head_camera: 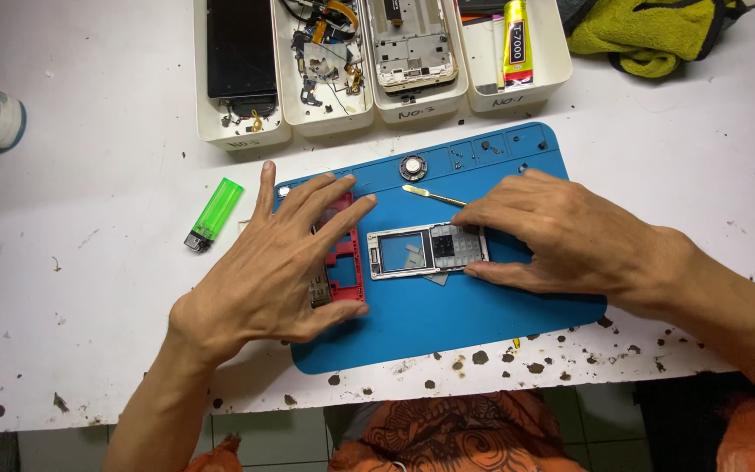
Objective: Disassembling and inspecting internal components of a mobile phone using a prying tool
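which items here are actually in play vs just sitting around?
In play:
- left hand flat on the red phone frame
- right hand touching the silver keypad frame
- blue work mat under both
- thin metal pry tool by the right fingertips

Lying about:
- green lighter
- round speaker
- white parts trays
- glue tube
- yellow-green cloth

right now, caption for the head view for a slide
Left hand on a red frame, right hand on a phone front, blue mat.
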